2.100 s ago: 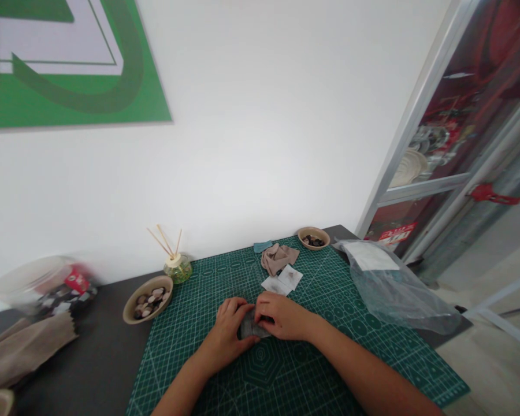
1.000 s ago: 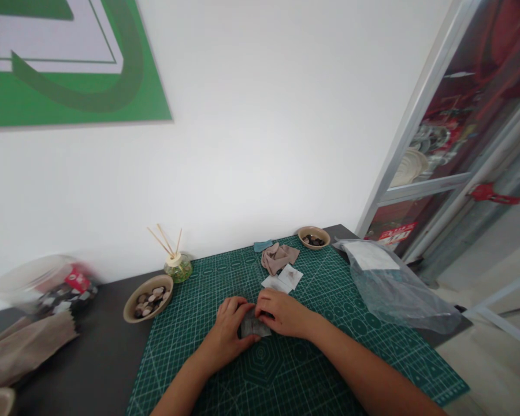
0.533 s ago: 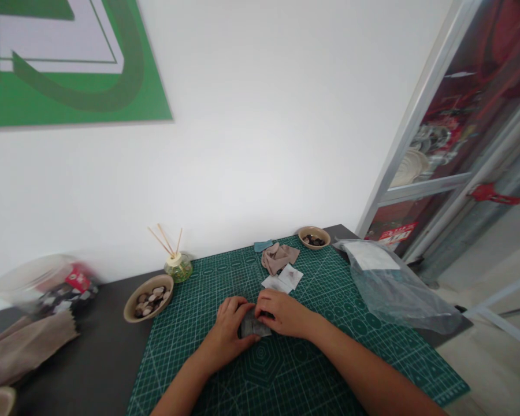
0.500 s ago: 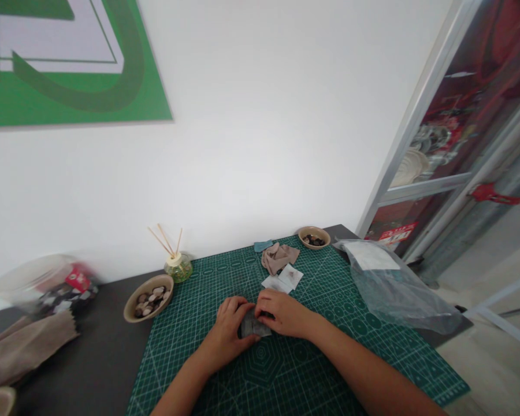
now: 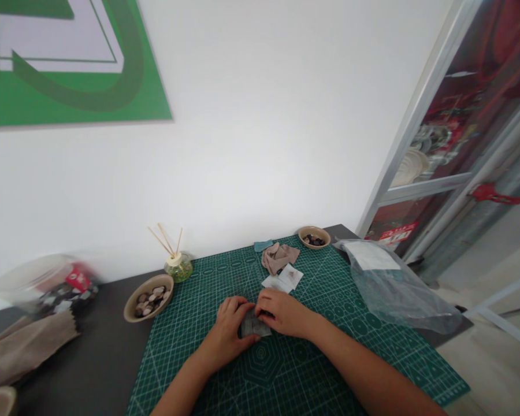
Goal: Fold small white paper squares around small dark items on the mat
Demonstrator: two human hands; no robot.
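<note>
Hands meet over a small grey cloth pouch (image 5: 253,327) lying on the green cutting mat (image 5: 329,300), just in front of the white paper sachets (image 5: 282,279). Left hand (image 5: 226,335) rests on the pouch's near-left side, fingers curled and pressed onto the fabric. Right hand (image 5: 285,315) covers the far-right edge, fingertips bent down and pinching the cloth; whether anything sits inside cannot be told.

Judgement on method: the left hand should pin the pouch flat to the mat while the right works the edge, keeping the grip close to the rim so the soft fabric does not bunch or slide.

Surroundings, relative to the pouch: crumpled beige cloth (image 5: 278,256) beyond the sachets; bowl of pebbles (image 5: 148,298) to the left, off the mat; reed diffuser (image 5: 177,267) behind that bowl; smaller bowl (image 5: 314,237) at the far right corner; clear plastic bag (image 5: 390,289) to the right.

Compared with two seconds ago: both hands hold nearly the same posture, the pouch has not shifted noticeably, and nothing else has moved.
</note>
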